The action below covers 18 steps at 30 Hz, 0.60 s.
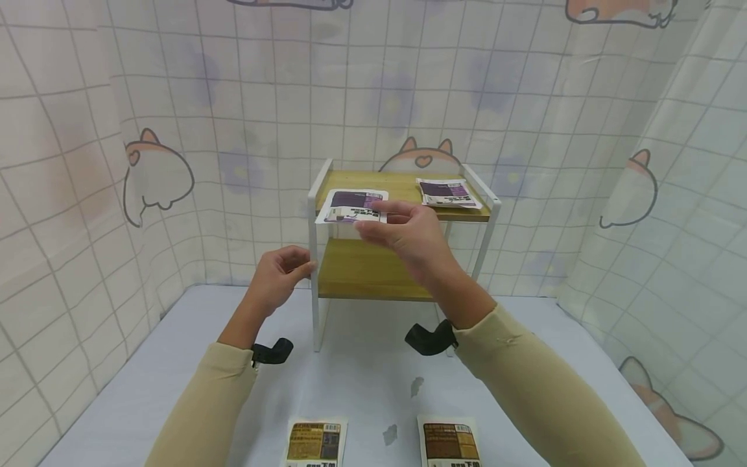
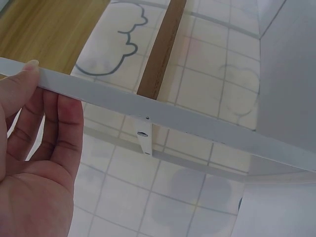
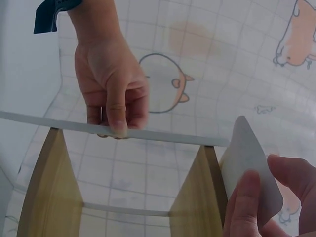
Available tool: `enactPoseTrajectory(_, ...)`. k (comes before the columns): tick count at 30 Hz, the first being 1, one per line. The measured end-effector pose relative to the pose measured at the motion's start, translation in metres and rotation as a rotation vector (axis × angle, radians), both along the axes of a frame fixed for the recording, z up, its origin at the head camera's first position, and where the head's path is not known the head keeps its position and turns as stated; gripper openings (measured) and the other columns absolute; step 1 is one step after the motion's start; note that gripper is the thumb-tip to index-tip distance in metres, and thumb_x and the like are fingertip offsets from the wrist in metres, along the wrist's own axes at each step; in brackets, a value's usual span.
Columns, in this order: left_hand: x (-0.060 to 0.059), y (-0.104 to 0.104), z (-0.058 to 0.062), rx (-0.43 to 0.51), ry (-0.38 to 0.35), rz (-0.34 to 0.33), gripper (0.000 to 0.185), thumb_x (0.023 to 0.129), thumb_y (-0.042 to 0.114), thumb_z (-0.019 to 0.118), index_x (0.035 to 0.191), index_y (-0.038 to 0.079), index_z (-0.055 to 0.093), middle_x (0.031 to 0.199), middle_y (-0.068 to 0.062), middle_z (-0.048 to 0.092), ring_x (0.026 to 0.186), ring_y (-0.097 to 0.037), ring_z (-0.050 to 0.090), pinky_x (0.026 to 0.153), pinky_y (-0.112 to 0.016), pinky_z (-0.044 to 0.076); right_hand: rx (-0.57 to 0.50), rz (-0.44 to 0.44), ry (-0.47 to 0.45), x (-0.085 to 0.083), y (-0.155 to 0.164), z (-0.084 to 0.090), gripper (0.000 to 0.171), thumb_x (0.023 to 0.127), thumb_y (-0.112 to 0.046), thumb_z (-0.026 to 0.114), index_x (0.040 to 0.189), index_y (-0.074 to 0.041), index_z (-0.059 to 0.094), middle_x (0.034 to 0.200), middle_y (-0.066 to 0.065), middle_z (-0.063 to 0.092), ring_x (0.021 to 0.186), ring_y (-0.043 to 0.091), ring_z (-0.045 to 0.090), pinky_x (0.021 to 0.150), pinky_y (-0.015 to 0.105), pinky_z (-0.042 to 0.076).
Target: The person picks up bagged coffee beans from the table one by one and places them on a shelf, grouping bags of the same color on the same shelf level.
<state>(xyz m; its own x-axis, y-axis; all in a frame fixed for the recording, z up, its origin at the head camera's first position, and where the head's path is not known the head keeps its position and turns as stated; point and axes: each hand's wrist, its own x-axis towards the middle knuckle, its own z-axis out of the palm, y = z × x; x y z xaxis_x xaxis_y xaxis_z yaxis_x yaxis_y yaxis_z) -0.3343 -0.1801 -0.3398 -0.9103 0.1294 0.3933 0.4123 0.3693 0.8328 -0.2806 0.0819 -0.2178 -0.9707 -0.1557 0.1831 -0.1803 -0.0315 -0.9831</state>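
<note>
A small two-tier shelf with wooden boards and a white frame (image 1: 316, 285) stands on the table. My left hand (image 1: 279, 275) pinches its left front post between thumb and fingers, as the left wrist view also shows (image 2: 44, 148). My right hand (image 1: 411, 237) pinches the right edge of a flat white-and-purple packet (image 1: 349, 200) at the left front of the top board (image 1: 379, 179). In the right wrist view the packet's plain pale side (image 3: 249, 168) faces the camera, beside the board's edge. Whether it touches the board I cannot tell.
More purple packets (image 1: 448, 192) lie on the top board's right side. The lower board (image 1: 367, 272) is below. Two brown-and-yellow packets, the left one (image 1: 315, 442) and the right one (image 1: 449, 442), lie at the table's near edge. A patterned curtain (image 1: 262, 97) surrounds the table.
</note>
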Motion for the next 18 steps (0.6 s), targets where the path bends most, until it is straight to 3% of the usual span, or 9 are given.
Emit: enactPoseTrajectory(18, -0.0005, -0.0003, -0.0003, 0.000, -0.003, 0.001, 0.020, 0.099, 0.023, 0.069, 0.115, 0.010, 0.071, 0.115, -0.010, 0.072, 0.108, -0.026, 0.069, 0.102, -0.045, 0.056, -0.003, -0.038, 0.016, -0.0070, 0.0014, 0.0026, 0.049, 0.083, -0.018, 0.086, 0.129, -0.011, 0.071, 0.120, 0.013, 0.072, 0.102, 0.027, 0.076, 0.094, 0.032, 0.059)
